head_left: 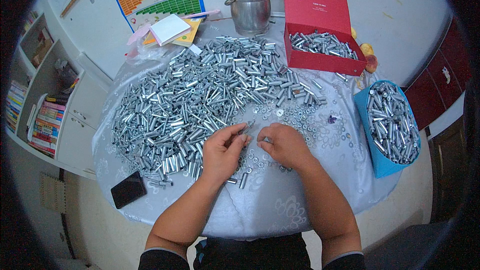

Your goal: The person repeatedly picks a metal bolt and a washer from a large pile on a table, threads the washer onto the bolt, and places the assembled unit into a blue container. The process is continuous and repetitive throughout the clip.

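My left hand is closed in a pinch over the middle of the table, with a small silvery bolt-like piece showing at its fingertips. Close beside it, my right hand has its fingers curled together; whatever lies in them is hidden. A wide heap of silvery metal sleeves spreads to the left of and beyond both hands. Small washers or nuts lie scattered beyond the right hand and beneath both hands. A few loose sleeves rest just below the left hand.
An open red box full of metal pieces stands at the back right. A blue container at the right holds similar sleeves. A metal pot and books sit at the back. A black phone lies near the left edge.
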Motion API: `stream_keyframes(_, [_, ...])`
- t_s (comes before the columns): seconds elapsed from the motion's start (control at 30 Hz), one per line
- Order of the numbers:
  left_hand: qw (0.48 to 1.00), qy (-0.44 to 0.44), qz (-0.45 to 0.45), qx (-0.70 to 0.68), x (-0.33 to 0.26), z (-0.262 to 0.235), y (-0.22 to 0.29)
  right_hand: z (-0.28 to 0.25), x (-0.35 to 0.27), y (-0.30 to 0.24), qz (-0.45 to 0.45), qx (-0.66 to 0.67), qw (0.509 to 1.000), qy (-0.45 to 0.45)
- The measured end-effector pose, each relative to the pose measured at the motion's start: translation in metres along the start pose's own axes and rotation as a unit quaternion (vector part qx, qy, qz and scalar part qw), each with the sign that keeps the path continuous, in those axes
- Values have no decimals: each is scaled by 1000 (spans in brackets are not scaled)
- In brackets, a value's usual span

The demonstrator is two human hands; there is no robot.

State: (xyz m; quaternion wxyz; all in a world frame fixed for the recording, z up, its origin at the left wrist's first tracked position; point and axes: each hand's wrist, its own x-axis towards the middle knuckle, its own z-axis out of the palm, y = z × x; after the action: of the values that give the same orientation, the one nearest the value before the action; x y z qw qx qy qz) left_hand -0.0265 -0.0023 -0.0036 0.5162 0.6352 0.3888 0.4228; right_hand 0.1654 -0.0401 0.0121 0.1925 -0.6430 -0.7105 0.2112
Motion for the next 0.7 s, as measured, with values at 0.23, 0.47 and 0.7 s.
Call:
stream_keyframes(0.23, [1000,18,11,17,0,1,-7,5,0,8,-3,169,983,73])
stream_keyframes(0.47, [990,4,81,113,-4,8,5,-17,-5,4,99,494,863,41])
stream_keyframes(0.7, [988,-25,100,118,-4,6,9,-9,-3,5,99,486,866,61])
